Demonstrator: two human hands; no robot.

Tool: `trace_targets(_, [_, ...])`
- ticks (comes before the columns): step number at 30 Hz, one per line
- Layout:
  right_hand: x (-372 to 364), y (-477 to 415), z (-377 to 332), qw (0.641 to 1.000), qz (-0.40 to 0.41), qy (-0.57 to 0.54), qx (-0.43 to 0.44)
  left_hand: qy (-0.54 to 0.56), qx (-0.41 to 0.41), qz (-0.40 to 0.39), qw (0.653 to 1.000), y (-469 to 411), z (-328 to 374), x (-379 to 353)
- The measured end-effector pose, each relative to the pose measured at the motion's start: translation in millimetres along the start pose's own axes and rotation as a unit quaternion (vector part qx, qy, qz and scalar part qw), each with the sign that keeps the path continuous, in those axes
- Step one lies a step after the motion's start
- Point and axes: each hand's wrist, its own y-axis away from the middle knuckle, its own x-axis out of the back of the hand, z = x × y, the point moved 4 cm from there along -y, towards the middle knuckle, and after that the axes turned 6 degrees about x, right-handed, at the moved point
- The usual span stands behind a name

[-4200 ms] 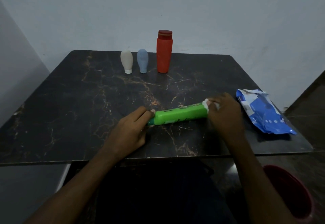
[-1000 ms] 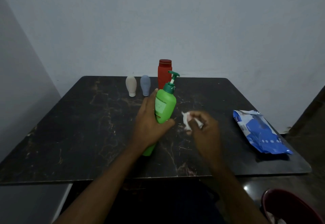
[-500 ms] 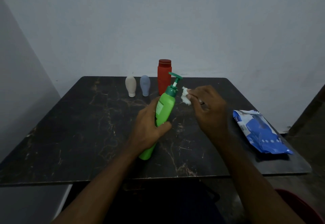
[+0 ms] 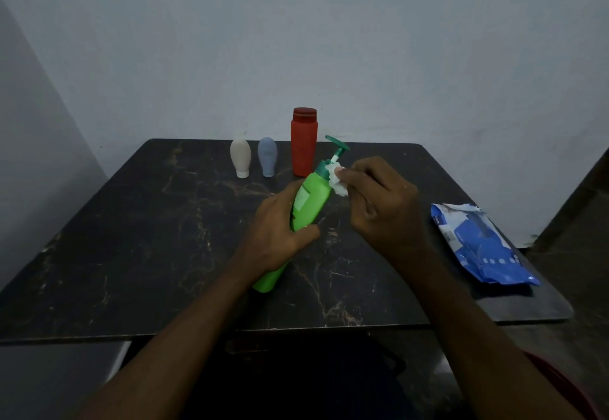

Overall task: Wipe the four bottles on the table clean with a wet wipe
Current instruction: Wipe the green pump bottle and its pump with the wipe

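Observation:
My left hand (image 4: 275,235) grips the green pump bottle (image 4: 309,203) around its middle and holds it tilted, pump end up and away from me. My right hand (image 4: 384,208) pinches a small white wet wipe (image 4: 337,180) against the bottle's shoulder, just below the dark green pump. At the back of the table (image 4: 131,254) stand a red bottle (image 4: 304,142), a small blue bottle (image 4: 267,161) and a small beige bottle (image 4: 240,162), both small ones resting on their caps.
A blue and white wet wipe pack (image 4: 478,243) lies near the table's right edge. A wall rises right behind the table. A red bin's rim (image 4: 560,383) shows on the floor at the lower right.
The green bottle went from lying flat on the table to being held up tilted. My right hand brought the wipe from beside the pump head down onto the bottle's shoulder.

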Motion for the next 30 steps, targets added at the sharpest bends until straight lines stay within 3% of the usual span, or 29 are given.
trace_targets(7, [-12, 27, 8, 0.997, -0.063, 0.037, 0.024, -0.015, 0.027, -0.044, 0.999, 0, -10, 6])
trace_targets(13, [5, 20, -5, 1.000, 0.002, 0.016, 0.024, -0.054, 0.012, -0.076, 0.996, -8, -19, -1])
trace_targets(19, [-10, 44, 12, 0.997, -0.079, 0.028, 0.005, -0.045, 0.014, -0.064, 0.997, -4, -23, 7])
trace_targets(24, [7, 38, -7, 1.000, -0.021, 0.004, -0.013, -0.115, -0.019, -0.084, 0.990, 0, -16, -1])
trace_targets(30, [-2, 27, -17, 0.975, -0.187, 0.117, -0.010, -0.239, -0.057, -0.059, 0.968, 4, -9, -9])
